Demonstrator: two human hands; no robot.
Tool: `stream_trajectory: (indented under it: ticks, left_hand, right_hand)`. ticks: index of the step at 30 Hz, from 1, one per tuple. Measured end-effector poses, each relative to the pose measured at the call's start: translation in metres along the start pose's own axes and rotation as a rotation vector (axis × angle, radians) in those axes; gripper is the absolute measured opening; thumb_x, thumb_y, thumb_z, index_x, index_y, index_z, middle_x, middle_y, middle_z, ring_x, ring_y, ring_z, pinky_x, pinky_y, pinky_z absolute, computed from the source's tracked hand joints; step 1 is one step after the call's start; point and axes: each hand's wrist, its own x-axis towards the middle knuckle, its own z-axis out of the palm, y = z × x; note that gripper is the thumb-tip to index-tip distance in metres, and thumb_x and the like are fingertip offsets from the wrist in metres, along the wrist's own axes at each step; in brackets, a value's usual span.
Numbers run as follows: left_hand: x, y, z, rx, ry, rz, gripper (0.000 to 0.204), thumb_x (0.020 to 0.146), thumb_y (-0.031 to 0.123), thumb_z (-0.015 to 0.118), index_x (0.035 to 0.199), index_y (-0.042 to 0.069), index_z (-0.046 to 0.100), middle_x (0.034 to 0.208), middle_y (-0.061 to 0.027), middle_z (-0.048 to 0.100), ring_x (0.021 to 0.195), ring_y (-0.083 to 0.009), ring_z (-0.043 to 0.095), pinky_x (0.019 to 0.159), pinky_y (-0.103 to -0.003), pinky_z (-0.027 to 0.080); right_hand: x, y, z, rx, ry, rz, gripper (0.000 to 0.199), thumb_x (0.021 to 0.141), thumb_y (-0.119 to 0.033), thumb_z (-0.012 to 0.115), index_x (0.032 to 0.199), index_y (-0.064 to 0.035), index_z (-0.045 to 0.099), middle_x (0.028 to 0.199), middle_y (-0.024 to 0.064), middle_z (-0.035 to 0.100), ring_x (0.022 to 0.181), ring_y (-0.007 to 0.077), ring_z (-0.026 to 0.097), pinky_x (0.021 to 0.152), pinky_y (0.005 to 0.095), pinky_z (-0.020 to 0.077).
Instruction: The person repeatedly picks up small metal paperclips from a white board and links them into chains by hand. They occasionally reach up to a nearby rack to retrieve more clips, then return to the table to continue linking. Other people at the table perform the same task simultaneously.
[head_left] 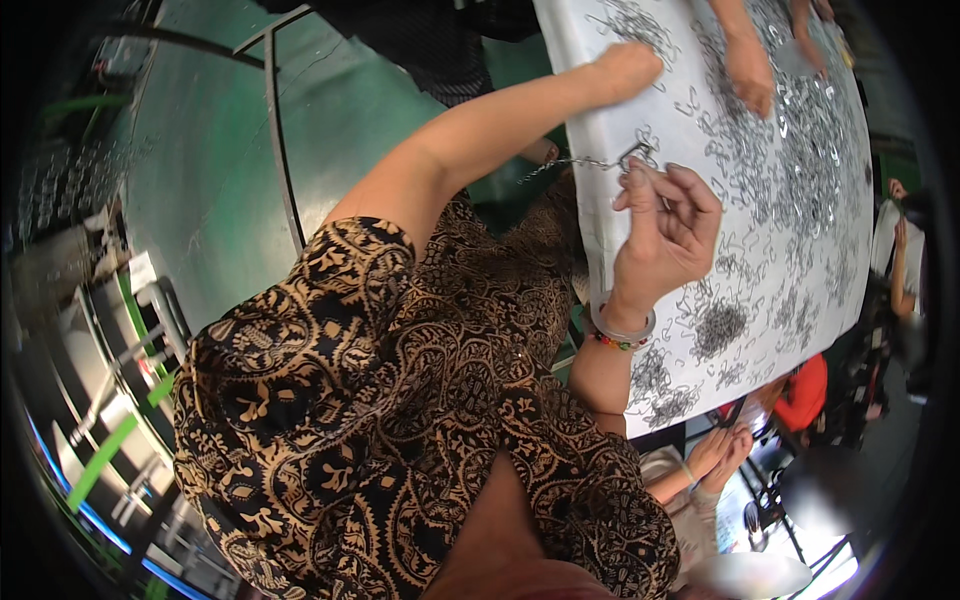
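Note:
My right hand, with bangles at its wrist, pinches a metal wire piece at the end of a thin linked chain between thumb and fingertips. The chain stretches left from the fingertips past the edge of the white-covered table. My left hand is closed in a fist over the table's near edge, farther up; what its fingers hold, if anything, is hidden. Beside it lie loose bent wire hooks. Many more small metal hooks are spread and heaped across the tabletop.
Another person's hand reaches into the hooks from the top. At the lower right, a co-worker's hands are held together by the table. A dense dark pile of hooks sits right of my right forearm. A metal frame stands on the green floor.

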Motion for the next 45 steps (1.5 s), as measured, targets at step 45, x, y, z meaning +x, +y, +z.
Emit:
stream_trajectory:
  ticks: [45]
  left_hand:
    - [-0.145, 0.096, -0.150, -1.296, 0.327, -0.090, 0.010, 0.093, 0.002, 0.055, 0.100, -0.004, 0.057, 0.099, -0.0109, 0.066, 0.093, -0.0129, 0.061, 0.084, -0.024, 0.048]
  right_hand:
    - [0.001, 0.040, -0.024, -0.030, 0.062, -0.004, 0.028, 0.084, 0.003, 0.062, 0.112, 0.0007, 0.060, 0.093, 0.0098, 0.067, 0.084, 0.0112, 0.065, 0.062, 0.0202, 0.0531]
